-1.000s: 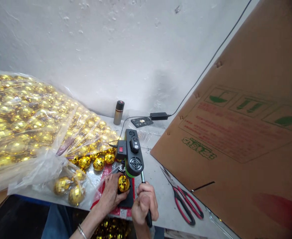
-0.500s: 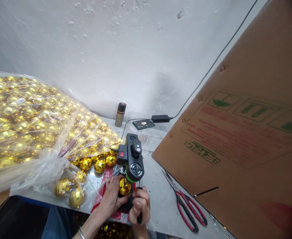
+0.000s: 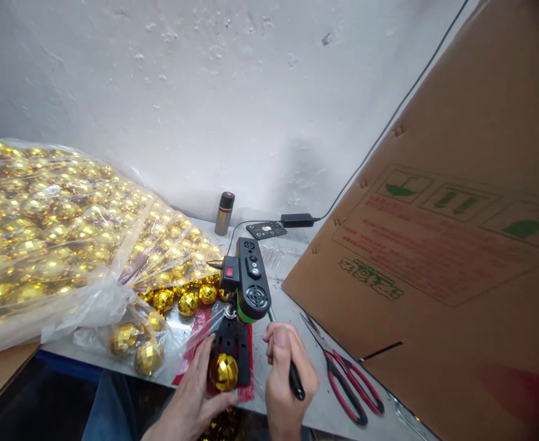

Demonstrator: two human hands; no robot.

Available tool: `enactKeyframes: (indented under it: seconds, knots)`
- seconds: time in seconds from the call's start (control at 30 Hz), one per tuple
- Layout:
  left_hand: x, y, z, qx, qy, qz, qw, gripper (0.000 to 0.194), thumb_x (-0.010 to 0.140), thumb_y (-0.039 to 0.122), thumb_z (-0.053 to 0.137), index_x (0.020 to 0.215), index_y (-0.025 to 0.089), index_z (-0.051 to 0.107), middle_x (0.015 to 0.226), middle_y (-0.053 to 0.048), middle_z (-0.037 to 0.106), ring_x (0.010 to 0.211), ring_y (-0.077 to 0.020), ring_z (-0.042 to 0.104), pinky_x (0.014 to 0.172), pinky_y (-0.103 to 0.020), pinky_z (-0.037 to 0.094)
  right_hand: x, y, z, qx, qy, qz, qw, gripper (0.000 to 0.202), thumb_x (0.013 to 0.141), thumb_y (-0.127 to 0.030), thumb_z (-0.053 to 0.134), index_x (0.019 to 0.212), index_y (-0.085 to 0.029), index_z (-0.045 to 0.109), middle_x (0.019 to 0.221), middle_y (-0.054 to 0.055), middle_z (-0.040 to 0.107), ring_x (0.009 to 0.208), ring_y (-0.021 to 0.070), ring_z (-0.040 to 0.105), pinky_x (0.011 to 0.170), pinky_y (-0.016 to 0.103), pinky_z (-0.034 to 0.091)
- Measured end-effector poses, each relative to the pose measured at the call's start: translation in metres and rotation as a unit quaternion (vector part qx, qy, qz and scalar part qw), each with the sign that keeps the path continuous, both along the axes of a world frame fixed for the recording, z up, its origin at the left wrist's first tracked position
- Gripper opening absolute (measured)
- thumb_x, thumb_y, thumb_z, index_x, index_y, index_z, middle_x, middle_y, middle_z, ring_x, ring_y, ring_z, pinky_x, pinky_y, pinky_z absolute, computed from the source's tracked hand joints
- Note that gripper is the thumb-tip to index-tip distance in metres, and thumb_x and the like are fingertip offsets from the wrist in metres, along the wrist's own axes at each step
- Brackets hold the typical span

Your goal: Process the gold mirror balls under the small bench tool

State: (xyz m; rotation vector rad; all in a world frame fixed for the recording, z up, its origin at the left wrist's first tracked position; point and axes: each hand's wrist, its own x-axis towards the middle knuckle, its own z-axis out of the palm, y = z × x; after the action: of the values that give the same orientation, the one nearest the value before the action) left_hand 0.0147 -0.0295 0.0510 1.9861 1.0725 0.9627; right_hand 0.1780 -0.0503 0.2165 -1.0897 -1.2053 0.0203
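Observation:
A small black-and-green bench drill press (image 3: 253,282) stands on the table. My left hand (image 3: 191,392) holds a shiny gold faceted ball (image 3: 224,372) over the near end of its black base (image 3: 242,355), thumb below and fingers along the left side. The ball is in front of the machine head, apart from it. My right hand (image 3: 290,370) is closed round a lever (image 3: 297,383) with a black grip, whose thin rod runs up to the right side of the head. Red plastic (image 3: 246,392) lies under the base.
A large clear bag of gold balls (image 3: 53,226) fills the left, with several loose balls (image 3: 187,304) near its mouth. Red-and-black scissors (image 3: 350,380) lie beside a big cardboard box (image 3: 435,263). Behind are a spray can (image 3: 224,214), a phone (image 3: 266,229) and a power adapter (image 3: 297,220).
The gold ball has come toward me, out from under the machine head, in my left hand. My right hand has swung to the right with the lever, and the head appears higher.

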Motion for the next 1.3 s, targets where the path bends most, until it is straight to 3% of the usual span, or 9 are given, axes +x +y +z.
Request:
enactKeyframes:
  seconds: [0.1, 0.2, 0.3, 0.37, 0.63, 0.73, 0.83, 0.93, 1.3]
  knots:
    - [-0.016, 0.021, 0.023, 0.024, 0.007, 0.100, 0.995, 0.060, 0.106, 0.035, 0.052, 0.163, 0.029, 0.034, 0.149, -0.013, 0.065, 0.128, -0.0294, 0.071, 0.104, -0.046, 0.062, -0.002, -0.001, -0.018, 0.011, 0.004, 0.000, 1.000, 0.036, 0.108, -0.015, 0.046, 0.074, -0.022, 0.054, 0.071, -0.002, 0.052, 0.064, 0.0118, 0.053, 0.058, 0.025, 0.040]
    - [-0.020, 0.065, 0.039, 0.086, 0.141, 0.191, 0.968, 0.048, 0.099, 0.032, 0.058, 0.146, 0.020, 0.054, 0.143, -0.018, 0.066, 0.135, -0.0375, 0.063, 0.113, -0.056, 0.052, -0.004, -0.004, -0.029, 0.005, 0.011, -0.004, 1.000, 0.036, 0.108, -0.014, 0.046, 0.074, -0.022, 0.053, 0.072, -0.001, 0.052, 0.066, 0.0131, 0.054, 0.060, 0.026, 0.040]
    - [-0.015, 0.098, 0.037, 0.038, 0.271, 0.190, 0.943, 0.050, 0.094, 0.020, 0.058, 0.144, 0.016, 0.054, 0.133, -0.019, 0.067, 0.120, -0.0353, 0.069, 0.103, -0.051, 0.057, -0.003, -0.004, -0.032, -0.001, 0.007, -0.005, 1.000, 0.034, 0.108, -0.015, 0.046, 0.077, -0.021, 0.057, 0.073, -0.001, 0.053, 0.064, 0.0132, 0.053, 0.059, 0.027, 0.040]
    - [-0.011, 0.106, 0.033, 0.020, 0.277, 0.166, 0.946, 0.053, 0.093, 0.017, 0.057, 0.146, 0.017, 0.053, 0.129, -0.016, 0.066, 0.115, -0.0309, 0.071, 0.099, -0.045, 0.058, -0.002, -0.004, -0.032, 0.000, 0.000, -0.004, 1.000, 0.033, 0.108, -0.014, 0.046, 0.078, -0.021, 0.058, 0.073, -0.001, 0.054, 0.064, 0.0129, 0.053, 0.059, 0.027, 0.040]
    - [-0.017, 0.089, 0.048, -0.044, 0.033, 0.191, 0.980, 0.056, 0.091, 0.049, 0.061, 0.139, 0.021, 0.055, 0.132, -0.014, 0.066, 0.120, -0.0323, 0.071, 0.108, -0.052, 0.055, -0.001, -0.004, -0.023, 0.007, -0.007, 0.004, 1.000, 0.034, 0.109, -0.014, 0.044, 0.077, -0.022, 0.054, 0.073, -0.002, 0.055, 0.062, 0.0114, 0.054, 0.056, 0.025, 0.040]
    - [-0.014, 0.067, 0.050, -0.101, -0.020, 0.176, 0.979, 0.063, 0.088, 0.055, 0.064, 0.138, 0.020, 0.048, 0.113, -0.010, 0.075, 0.103, -0.0304, 0.076, 0.098, -0.050, 0.060, -0.002, -0.002, -0.011, 0.002, 0.006, -0.004, 1.000, 0.034, 0.109, -0.016, 0.046, 0.076, -0.022, 0.055, 0.071, -0.002, 0.054, 0.061, 0.0116, 0.053, 0.057, 0.026, 0.040]
    - [0.000, 0.045, 0.041, -0.124, -0.008, 0.117, 0.985, 0.053, 0.085, 0.048, 0.067, 0.129, 0.023, 0.053, 0.106, -0.006, 0.078, 0.093, -0.0289, 0.077, 0.088, -0.046, 0.063, -0.003, 0.001, 0.000, -0.004, 0.009, -0.014, 1.000, 0.037, 0.109, -0.018, 0.047, 0.073, -0.022, 0.052, 0.068, -0.004, 0.052, 0.059, 0.0107, 0.051, 0.056, 0.025, 0.039]
    - [0.017, 0.034, 0.030, -0.069, 0.022, 0.064, 0.995, 0.048, 0.080, 0.035, 0.070, 0.127, 0.025, 0.061, 0.119, -0.009, 0.078, 0.107, -0.0308, 0.076, 0.095, -0.047, 0.061, -0.003, 0.001, 0.004, -0.004, 0.002, -0.013, 1.000, 0.037, 0.109, -0.018, 0.047, 0.073, -0.022, 0.051, 0.067, -0.004, 0.051, 0.059, 0.0100, 0.050, 0.055, 0.024, 0.039]
    - [0.030, 0.050, 0.022, -0.024, 0.100, 0.011, 0.995, 0.056, 0.080, 0.028, 0.073, 0.135, 0.026, 0.063, 0.125, -0.011, 0.077, 0.112, -0.0333, 0.076, 0.097, -0.047, 0.062, -0.002, -0.002, -0.005, 0.001, -0.011, -0.009, 1.000, 0.033, 0.109, -0.016, 0.045, 0.077, -0.022, 0.056, 0.069, -0.003, 0.054, 0.058, 0.0115, 0.051, 0.052, 0.025, 0.039]
